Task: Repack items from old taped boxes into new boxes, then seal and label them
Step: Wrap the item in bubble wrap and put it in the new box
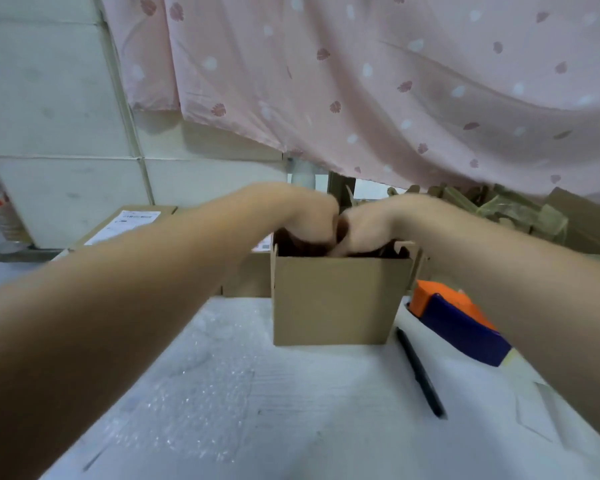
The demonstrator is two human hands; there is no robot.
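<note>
Both in box [336, 299], left hand [309, 220], right hand [364, 230]

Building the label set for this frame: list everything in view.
cardboard box: 1, brown, open, table centre
tape dispenser: 1, orange and blue, right of box
pen: 1, black, on table right of box
bubble wrap: 1 sheet, clear, table front left
table: 1, white, foreground
labelled carton: 1, brown with white label, behind left
cardboard pile: 1, brown, crumpled, back right
patterned cloth: 1, pink, hanging behind
white cartons: stacked, far left
left hand: 1, in box opening, fingers hidden
right hand: 1, in box opening, fingers hidden
</note>
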